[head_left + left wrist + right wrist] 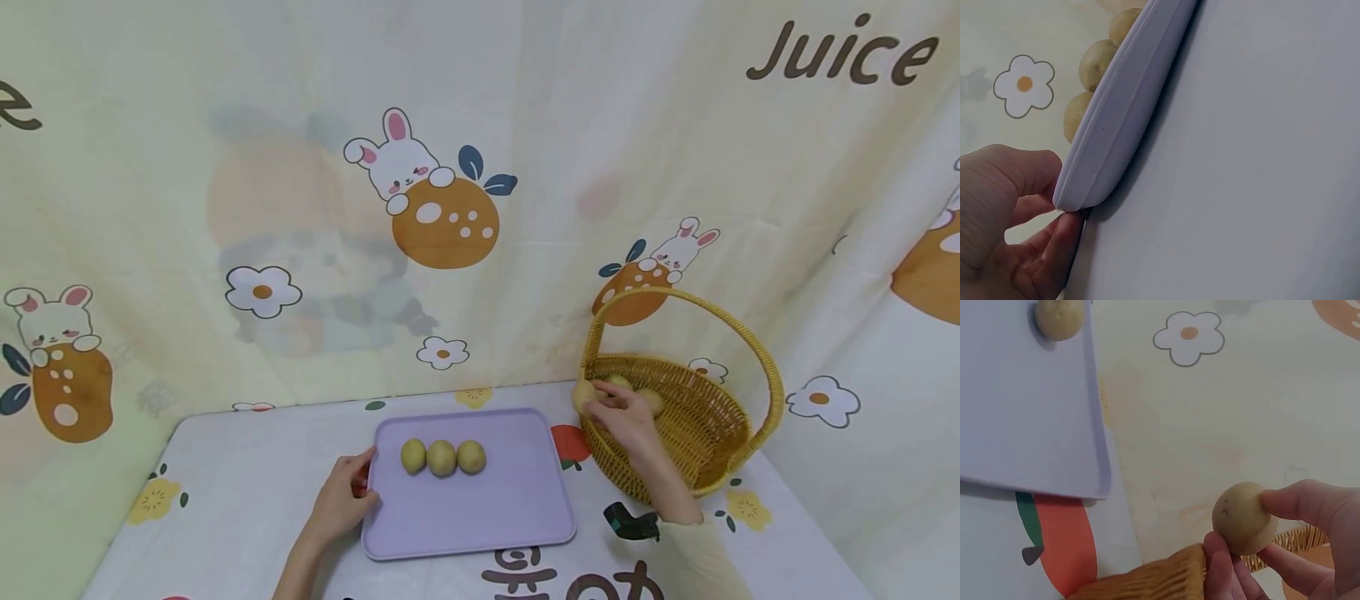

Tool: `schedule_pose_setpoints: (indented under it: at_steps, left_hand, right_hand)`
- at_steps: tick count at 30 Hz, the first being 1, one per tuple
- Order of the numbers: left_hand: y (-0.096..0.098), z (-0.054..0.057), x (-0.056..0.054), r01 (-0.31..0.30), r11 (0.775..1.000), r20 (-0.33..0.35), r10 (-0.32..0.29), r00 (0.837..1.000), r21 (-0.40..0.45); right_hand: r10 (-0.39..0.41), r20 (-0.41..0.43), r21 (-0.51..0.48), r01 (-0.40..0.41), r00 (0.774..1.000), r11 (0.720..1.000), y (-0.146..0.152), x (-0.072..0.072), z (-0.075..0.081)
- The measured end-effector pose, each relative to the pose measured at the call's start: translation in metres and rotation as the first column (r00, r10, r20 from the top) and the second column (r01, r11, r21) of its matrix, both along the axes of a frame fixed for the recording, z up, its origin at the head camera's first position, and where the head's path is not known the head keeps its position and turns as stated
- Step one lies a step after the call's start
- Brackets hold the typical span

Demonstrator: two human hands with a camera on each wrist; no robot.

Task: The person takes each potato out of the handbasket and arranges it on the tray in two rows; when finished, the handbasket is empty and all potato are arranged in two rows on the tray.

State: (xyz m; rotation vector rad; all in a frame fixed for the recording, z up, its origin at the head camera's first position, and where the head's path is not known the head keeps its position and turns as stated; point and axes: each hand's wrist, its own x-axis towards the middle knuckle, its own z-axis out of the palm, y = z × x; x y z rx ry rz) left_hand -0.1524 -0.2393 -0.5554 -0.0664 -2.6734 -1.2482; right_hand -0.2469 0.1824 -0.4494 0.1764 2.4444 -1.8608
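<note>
Work appears partway along: three potatoes [442, 458] sit near the lilac tray's [465, 518] far edge, the right hand's [628, 419] fingers pinch a fourth potato [1242, 520] at the wicker basket's [686, 437] left rim, and two more potatoes [651, 402] lie inside. The left hand's [341, 496] fingers grip the tray's left edge.
</note>
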Motion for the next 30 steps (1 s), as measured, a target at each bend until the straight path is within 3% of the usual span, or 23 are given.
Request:
schedule_pose_setpoints:
  at_steps: [15,22,30]
  left_hand:
    - [0.001,0.000,-0.001,0.003,1.000,0.024,-0.003,1.000,0.004]
    - [0.001,0.001,0.000,0.002,1.000,0.029,-0.002,1.000,0.004]
    - [0.001,0.002,0.000,0.000,1.000,0.033,0.000,0.999,0.006]
  right_hand:
    - [0.039,-0.093,0.008,-0.039,0.995,0.999,-0.019,0.000,0.000]
    - [0.037,-0.082,0.014,-0.036,0.996,0.999,-0.030,0.001,-0.002]
    - [0.068,-0.083,0.085,-0.061,0.994,0.995,-0.044,0.005,-0.007]
